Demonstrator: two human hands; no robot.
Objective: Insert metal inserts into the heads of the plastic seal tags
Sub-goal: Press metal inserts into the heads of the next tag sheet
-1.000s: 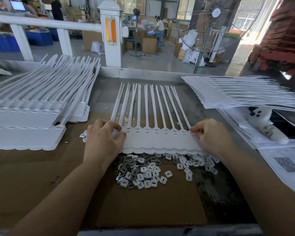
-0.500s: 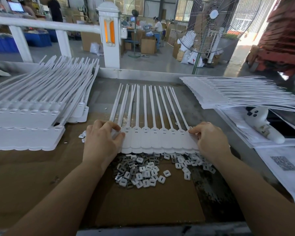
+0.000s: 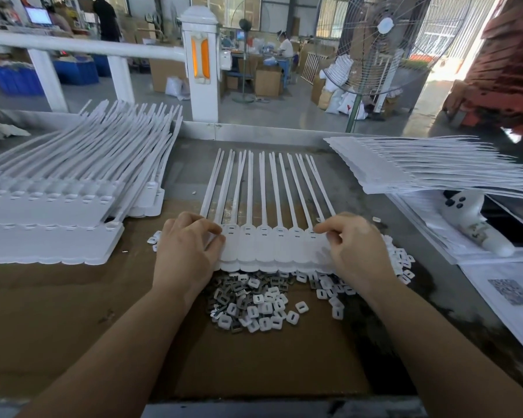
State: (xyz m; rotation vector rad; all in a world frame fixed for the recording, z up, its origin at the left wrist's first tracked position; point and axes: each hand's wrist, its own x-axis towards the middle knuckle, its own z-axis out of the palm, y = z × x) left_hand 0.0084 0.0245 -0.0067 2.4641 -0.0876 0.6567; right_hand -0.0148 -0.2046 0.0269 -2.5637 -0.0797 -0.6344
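Observation:
A joined strip of white plastic seal tags (image 3: pixel 269 245) lies at the table's middle, tails pointing away from me. My left hand (image 3: pixel 184 251) grips the strip's left end with curled fingers. My right hand (image 3: pixel 354 251) pinches its right end between thumb and fingers. The strip's near edge overlaps a heap of small metal inserts and white caps (image 3: pixel 263 303) on brown cardboard (image 3: pixel 254 357). Slots show in the tag heads between my hands.
A tall stack of tag strips (image 3: pixel 58 206) fills the left side. Another stack (image 3: pixel 435 173) lies at the right over printed sheets (image 3: pixel 514 294), beside a white bottle (image 3: pixel 477 224). A metal ledge (image 3: pixel 254 131) borders the far edge, a fan (image 3: pixel 384 40) behind.
Both hands have drawn closer together along the strip, the right hand most, and the strip's near edge now sits raised over the insert heap.

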